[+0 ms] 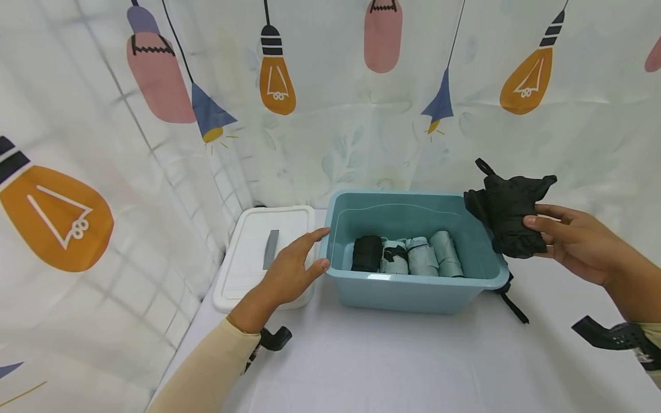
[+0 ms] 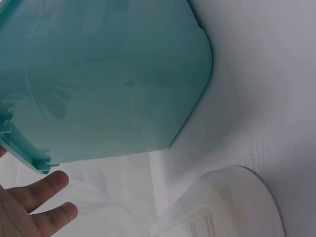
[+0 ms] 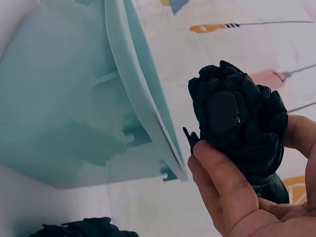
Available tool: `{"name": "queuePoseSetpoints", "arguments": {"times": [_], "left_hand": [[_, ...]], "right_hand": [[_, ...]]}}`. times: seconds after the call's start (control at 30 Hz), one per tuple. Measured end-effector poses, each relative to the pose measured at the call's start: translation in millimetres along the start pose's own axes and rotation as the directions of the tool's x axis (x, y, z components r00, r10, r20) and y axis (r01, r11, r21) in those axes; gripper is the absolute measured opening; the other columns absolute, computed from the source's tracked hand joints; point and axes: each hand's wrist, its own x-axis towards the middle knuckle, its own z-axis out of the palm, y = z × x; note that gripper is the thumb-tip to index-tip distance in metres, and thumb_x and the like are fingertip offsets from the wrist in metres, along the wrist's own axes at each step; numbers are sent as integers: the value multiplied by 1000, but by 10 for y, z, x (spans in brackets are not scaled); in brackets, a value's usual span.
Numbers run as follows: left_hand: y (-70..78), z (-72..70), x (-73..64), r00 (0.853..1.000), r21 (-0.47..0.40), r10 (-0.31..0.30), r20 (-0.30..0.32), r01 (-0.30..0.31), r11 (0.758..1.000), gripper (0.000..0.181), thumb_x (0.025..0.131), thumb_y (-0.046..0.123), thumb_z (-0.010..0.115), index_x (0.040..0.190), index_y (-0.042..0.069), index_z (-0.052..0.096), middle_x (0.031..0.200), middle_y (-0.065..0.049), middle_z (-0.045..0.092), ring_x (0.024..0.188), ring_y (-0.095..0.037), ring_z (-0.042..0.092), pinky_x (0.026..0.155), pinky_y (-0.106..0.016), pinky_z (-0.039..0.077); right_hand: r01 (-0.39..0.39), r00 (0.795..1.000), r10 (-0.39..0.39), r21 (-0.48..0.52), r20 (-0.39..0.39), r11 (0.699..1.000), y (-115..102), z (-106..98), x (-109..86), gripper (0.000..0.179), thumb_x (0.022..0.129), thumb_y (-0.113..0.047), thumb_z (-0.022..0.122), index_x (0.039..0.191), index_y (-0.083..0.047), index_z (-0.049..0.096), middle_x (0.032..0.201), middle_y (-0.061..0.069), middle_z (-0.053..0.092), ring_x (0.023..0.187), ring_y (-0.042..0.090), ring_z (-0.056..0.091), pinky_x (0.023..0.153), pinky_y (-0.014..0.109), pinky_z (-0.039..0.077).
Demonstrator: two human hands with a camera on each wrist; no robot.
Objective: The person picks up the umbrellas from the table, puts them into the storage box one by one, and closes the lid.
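Note:
My right hand (image 1: 580, 246) grips a black folding umbrella (image 1: 516, 215) by its bunched cloth, thumb on the near side, above the right end of a blue plastic bin (image 1: 389, 295). In the right wrist view, the umbrella (image 3: 242, 113) shows a flat oval end ringed by ruffled fabric; a loop strap sticks up from it in the head view. On the bin's left rim rest the fingertips of my left hand (image 1: 286, 272), its fingers extended. Inside the bin, a black rolled bundle (image 1: 367, 253) lies beside several pale grey-blue rolled bundles (image 1: 422, 256).
A white lid (image 1: 242, 287) with a grey strip lies left of the bin. Another black bundle (image 3: 89, 229) sits on the table by the bin's right end, its strap (image 1: 515, 308) trailing forward. Behind hangs a printed curtain (image 1: 320, 143).

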Motion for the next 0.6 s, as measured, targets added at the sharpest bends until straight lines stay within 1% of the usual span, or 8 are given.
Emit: {"name": "queuePoseSetpoints", "arguments": {"times": [0.1,0.13,0.2,0.27,0.33,0.47,0.53,0.6], "left_hand": [[-5,7,3,1000,1,1,-1,-1,1000,73,100,72,40,161,33,32,150,-3,52,138,-27,48,109,-57,39],[-4,7,3,1000,2,1,-2,-1,1000,73,100,73,40,161,33,32,149,-4,52,137,-27,48,109,-57,39],[-5,10,7,1000,1,1,-3,-1,1000,74,99,74,39,161,33,32,149,-4,53,137,-28,48,109,-58,40],[1,9,7,1000,-4,3,-3,-3,1000,75,99,74,39,161,33,32,148,-5,53,136,-28,49,108,-58,40],[8,6,4,1000,-12,4,-3,-4,1000,74,99,74,39,161,33,33,148,-5,53,136,-28,49,108,-58,40],[3,10,4,1000,-13,-2,2,2,1000,73,100,72,42,161,34,32,148,-4,53,137,-28,48,108,-58,40],[-8,14,6,1000,-10,-6,3,7,1000,73,99,72,41,161,35,31,148,-4,53,137,-28,48,108,-58,40],[-10,12,3,1000,-10,-5,-1,5,1000,73,99,73,41,161,35,32,148,-4,53,136,-28,49,108,-58,40]], "right_hand": [[-17,999,17,1,30,1000,-35,17,5,80,111,-27,44,160,4,-11,164,33,-2,109,-5,54,83,19,53],[-23,999,23,11,38,1000,-49,26,9,80,111,-28,44,160,3,-11,164,33,-3,116,2,56,83,19,53],[-37,998,36,19,47,999,-77,53,16,80,111,-29,44,160,2,-11,165,32,-5,132,21,50,83,18,53],[-47,997,46,27,56,999,-103,85,26,81,111,-30,45,160,1,-11,165,30,-8,143,42,34,83,17,52],[-52,997,49,41,64,998,-125,118,34,81,111,-29,45,160,1,-12,165,30,-10,145,57,16,83,17,52],[-38,997,35,41,74,998,-145,178,45,81,110,-28,47,161,1,-9,165,30,-8,146,58,15,82,18,52],[-6,997,2,54,76,999,-144,209,50,73,110,-23,49,163,-1,3,165,26,10,145,46,33,84,22,55],[45,995,-52,82,86,996,-141,233,52,60,110,-17,49,162,-6,20,160,17,32,135,32,51,86,26,57]]}}
